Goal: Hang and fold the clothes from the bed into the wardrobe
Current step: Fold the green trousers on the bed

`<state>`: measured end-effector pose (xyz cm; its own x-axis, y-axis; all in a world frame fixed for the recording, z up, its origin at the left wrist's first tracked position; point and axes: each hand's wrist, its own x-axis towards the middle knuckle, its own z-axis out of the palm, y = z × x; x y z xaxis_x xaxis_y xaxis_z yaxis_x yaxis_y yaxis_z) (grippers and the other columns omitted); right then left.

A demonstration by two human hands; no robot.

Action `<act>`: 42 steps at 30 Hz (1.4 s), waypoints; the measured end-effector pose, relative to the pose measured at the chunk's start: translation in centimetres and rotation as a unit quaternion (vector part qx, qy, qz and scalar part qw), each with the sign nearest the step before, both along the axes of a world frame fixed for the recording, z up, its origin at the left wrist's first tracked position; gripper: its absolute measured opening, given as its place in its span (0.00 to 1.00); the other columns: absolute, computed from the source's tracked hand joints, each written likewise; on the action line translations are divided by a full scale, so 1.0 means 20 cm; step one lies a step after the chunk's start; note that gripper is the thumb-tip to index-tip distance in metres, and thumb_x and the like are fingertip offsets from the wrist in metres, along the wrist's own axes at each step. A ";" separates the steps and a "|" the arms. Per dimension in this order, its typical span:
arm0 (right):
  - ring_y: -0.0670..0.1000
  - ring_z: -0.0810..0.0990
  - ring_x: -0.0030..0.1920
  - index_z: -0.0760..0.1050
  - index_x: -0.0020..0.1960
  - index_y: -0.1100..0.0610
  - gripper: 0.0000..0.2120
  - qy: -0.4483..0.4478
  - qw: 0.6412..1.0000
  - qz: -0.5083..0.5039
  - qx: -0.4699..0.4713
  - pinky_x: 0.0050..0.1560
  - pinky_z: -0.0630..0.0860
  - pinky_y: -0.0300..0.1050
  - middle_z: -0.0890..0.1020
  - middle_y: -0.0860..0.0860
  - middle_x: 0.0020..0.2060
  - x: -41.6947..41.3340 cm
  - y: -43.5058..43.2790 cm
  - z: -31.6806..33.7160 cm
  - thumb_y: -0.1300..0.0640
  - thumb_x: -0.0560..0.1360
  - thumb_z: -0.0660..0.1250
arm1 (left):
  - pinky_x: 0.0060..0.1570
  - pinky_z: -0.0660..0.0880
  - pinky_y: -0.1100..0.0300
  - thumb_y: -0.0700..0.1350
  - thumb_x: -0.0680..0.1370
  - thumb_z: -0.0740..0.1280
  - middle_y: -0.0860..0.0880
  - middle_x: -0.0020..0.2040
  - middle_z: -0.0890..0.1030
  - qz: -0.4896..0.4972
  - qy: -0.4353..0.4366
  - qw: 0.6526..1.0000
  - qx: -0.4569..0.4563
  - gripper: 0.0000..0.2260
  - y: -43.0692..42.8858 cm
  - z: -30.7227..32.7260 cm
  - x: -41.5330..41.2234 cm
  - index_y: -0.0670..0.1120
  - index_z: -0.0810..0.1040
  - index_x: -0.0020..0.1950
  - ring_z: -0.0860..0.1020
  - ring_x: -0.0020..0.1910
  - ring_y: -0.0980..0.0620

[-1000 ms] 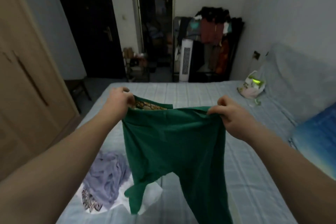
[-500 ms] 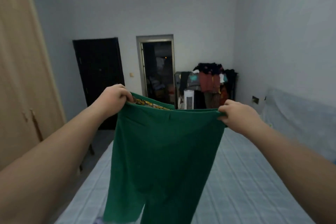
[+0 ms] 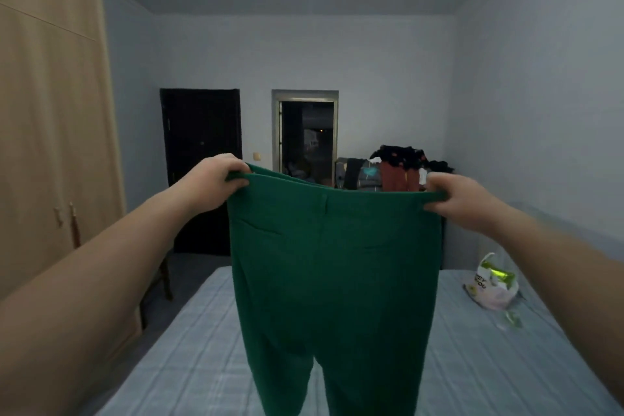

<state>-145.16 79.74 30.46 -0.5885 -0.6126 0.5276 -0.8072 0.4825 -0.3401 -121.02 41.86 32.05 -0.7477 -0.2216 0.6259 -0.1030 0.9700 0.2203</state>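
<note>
A pair of green trousers (image 3: 334, 280) hangs full length in front of me, waistband stretched level at chest height. My left hand (image 3: 212, 184) grips the waistband's left end with curled fingers. My right hand (image 3: 456, 201) grips the right end the same way. Both legs of the trousers drop below the frame, over the bed (image 3: 189, 348) with its pale blue checked sheet. The light wooden wardrobe (image 3: 50, 145) stands along the left wall, its doors closed.
A plastic bag (image 3: 491, 285) lies on the bed at the right. A rack piled with clothes (image 3: 401, 169) stands at the far wall beside an open doorway (image 3: 305, 138) and a dark door (image 3: 202, 162). A chair leg (image 3: 165, 277) shows between wardrobe and bed.
Both hands have lifted the trousers higher and spread the waistband wider. My view has tilted up, so the lilac and white clothes on the bed have dropped out of sight.
</note>
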 end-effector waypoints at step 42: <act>0.57 0.84 0.51 0.79 0.60 0.62 0.14 -0.427 0.842 0.225 -0.242 0.47 0.82 0.47 0.84 0.59 0.55 -0.05 0.15 -0.02 0.60 0.76 0.64 | 0.56 0.81 0.50 0.40 0.80 0.62 0.38 0.65 0.79 -0.240 -0.140 0.808 0.519 0.16 0.01 0.02 0.11 0.40 0.77 0.67 0.79 0.62 0.40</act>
